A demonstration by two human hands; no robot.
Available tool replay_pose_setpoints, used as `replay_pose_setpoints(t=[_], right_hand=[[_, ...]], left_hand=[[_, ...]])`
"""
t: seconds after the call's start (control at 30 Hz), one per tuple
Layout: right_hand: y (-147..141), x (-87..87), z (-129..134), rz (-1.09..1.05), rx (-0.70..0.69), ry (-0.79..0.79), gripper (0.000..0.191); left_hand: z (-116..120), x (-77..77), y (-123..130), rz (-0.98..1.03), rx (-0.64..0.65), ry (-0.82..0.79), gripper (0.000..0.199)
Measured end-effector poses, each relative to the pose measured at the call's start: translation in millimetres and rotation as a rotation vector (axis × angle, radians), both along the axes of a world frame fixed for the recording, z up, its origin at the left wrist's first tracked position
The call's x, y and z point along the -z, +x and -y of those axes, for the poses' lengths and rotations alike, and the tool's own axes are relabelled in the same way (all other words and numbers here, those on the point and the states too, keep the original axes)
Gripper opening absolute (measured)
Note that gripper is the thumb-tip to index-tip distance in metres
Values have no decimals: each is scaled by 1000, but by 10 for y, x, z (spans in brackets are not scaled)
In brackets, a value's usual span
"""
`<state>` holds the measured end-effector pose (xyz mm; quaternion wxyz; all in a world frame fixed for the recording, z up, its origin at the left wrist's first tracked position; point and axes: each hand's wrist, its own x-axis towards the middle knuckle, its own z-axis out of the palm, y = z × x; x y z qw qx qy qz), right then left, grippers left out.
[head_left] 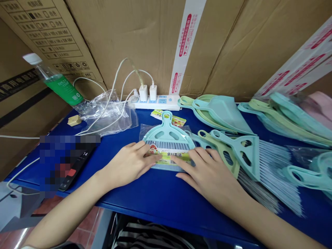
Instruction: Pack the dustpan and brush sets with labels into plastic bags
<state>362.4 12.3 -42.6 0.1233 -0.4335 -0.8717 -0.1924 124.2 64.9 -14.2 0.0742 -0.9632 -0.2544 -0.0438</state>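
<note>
A pale teal dustpan and brush set, with its brush nested in the pan, lies in clear plastic in front of me with its handle pointing away. Across its bristles rests a yellow-green printed label card. My left hand lies at the set's left edge, its index finger stretched onto the card and its other fingers loosely bent. From the right, my right hand reaches over the set with fingers spread, the index fingertip on the card. Neither hand visibly grips the set. Behind the handle are spare label cards.
Teal and green brushes lie close on the right, with dustpans behind them. A white power strip with chargers stands along the cardboard wall. On the left are a bottle, a plastic bag and a phone.
</note>
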Motion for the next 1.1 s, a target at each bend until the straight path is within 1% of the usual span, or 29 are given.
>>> replay_pose_setpoints(t=[0.17,0.4,0.83,1.1], right_hand=[[7,-24,5,-33,7,20,25],[9,-85,7,-88,14,21,18],[92,-128,-9,-147,40,8,21],[171,-155,-19,-138,58,14,33]], left_hand=[[0,-17,-20,29,-21,-34,30],[8,-63,-43,43,-50,-96,29],[-15,-113,-86,25,-148,-194,32],[-44,-124,-132,48,-164,-219,34]])
